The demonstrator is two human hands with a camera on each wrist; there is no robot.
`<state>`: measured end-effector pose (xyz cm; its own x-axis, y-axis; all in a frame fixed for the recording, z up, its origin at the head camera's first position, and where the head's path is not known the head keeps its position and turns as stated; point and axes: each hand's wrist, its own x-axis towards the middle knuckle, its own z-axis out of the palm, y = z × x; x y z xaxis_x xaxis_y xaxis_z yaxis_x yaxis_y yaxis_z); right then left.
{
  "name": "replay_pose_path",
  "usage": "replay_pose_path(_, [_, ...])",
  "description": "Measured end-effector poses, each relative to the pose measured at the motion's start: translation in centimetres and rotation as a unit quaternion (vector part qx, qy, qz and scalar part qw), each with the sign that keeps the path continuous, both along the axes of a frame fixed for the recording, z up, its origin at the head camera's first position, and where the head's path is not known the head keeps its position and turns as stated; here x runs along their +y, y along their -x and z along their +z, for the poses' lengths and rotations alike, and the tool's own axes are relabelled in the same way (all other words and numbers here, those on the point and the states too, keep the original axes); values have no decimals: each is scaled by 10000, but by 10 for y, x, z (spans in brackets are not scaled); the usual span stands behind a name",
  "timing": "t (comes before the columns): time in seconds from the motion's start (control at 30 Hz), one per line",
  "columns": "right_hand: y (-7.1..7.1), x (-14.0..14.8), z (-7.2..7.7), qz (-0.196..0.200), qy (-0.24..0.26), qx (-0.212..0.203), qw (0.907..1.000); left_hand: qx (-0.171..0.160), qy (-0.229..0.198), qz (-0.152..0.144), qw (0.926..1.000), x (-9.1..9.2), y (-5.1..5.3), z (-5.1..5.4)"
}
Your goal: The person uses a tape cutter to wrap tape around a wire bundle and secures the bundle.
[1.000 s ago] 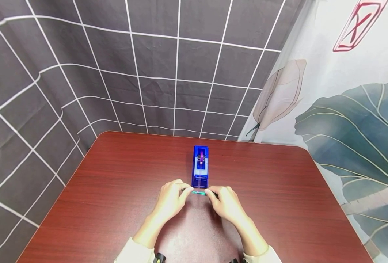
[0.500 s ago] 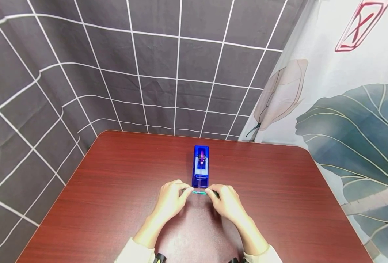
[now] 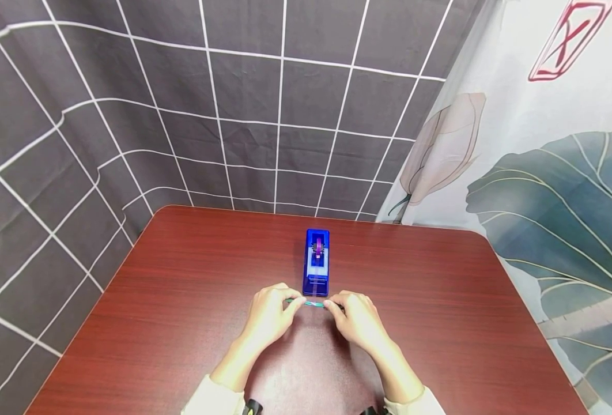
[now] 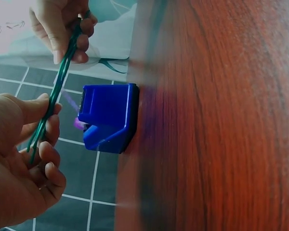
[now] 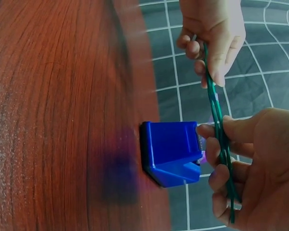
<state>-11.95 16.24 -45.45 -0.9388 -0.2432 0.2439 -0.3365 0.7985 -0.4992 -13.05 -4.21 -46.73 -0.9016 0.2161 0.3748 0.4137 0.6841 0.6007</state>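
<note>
Between both hands runs a bundle of thin green wire-like strands (image 3: 314, 304), held roughly level in front of a blue tape dispenser (image 3: 316, 262). My left hand (image 3: 269, 314) pinches its left part between thumb and fingers, and loose ends stick out past the palm in the left wrist view. The right part is pinched by my right hand (image 3: 359, 320). A purple translucent strip of tape (image 4: 71, 99) stretches from the dispenser to the bundle's middle. The purple tape roll (image 3: 318, 249) sits inside the dispenser. How far the tape goes round the strands is too small to tell.
The dispenser stands on a reddish-brown wooden table (image 3: 207, 259), its front facing the hands. A dark curtain with white grid lines (image 3: 244, 144) hangs behind and to the left. At the right hangs a pale leaf-patterned curtain (image 3: 560, 202).
The green bundle has turned slightly between the fingers, and more of its left end shows. Both hands and the dispenser stay almost in place.
</note>
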Motion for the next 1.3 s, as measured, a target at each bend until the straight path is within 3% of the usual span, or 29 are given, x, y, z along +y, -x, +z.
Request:
replay_pose_path(0.23, [0, 0, 2, 6, -98, 134, 9999, -12, -2, -22, 10000, 0, 1, -1])
replay_pose_path(0.57, [-2, -1, 4, -96, -312, 667, 9972, 138, -80, -30, 9999, 0, 1, 0])
replay_pose_path(1.3, [-5, -2, 1, -328, -287, 804, 9958, 107, -63, -32, 9999, 2, 1, 2])
